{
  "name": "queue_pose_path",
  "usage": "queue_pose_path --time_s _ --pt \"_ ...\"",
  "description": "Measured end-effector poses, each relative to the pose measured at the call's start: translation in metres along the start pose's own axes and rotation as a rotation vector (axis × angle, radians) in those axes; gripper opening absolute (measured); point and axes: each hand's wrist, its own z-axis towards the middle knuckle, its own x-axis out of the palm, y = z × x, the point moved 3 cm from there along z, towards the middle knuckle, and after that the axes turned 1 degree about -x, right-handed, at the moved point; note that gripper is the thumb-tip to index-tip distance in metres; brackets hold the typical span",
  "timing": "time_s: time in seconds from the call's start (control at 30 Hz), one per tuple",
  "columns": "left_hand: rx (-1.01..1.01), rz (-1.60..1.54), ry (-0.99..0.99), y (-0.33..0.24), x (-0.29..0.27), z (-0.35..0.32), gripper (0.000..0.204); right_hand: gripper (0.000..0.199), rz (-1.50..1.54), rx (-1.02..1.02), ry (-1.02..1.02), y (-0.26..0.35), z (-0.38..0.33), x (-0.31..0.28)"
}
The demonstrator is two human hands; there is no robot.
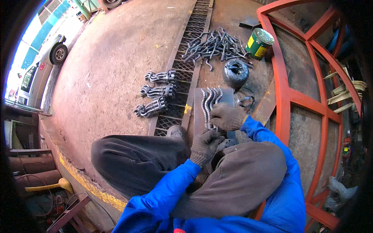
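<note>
Several wavy, ribbed metal rods [205, 101] lie side by side on a flat metal plate [199, 116] in front of me. My right hand [228, 117], in a brown knit glove, rests over the right side of these rods with its fingers curled. Close by, at their near ends, is my left hand [206, 145], gloved the same way and closed. Whatever sits between the fingers of either hand is hidden. Beyond the plate stands a round roll of black strip [235, 73], with a loose loop of dark strip [244, 101] beside it.
Three bundles of bent rods [157, 91] lie left, by a floor grating [171, 120]. A loose rod pile [213, 44] and a green can [259, 42] are farther off. An orange-red metal frame [283, 97] rises at right. A vehicle [39, 73] stands far left.
</note>
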Motion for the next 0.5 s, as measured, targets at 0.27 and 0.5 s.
queue_pose_path --time_s 0.27,0.5 --pt "-0.019 -0.117 -0.073 -0.003 0.003 0.003 0.014 0.017 0.692 0.235 -0.515 -0.010 -0.072 0.036" --pt "-0.119 -0.069 -0.020 -0.009 -0.003 0.002 0.016 0.022 1.339 0.344 -0.488 -0.002 -0.079 0.064"
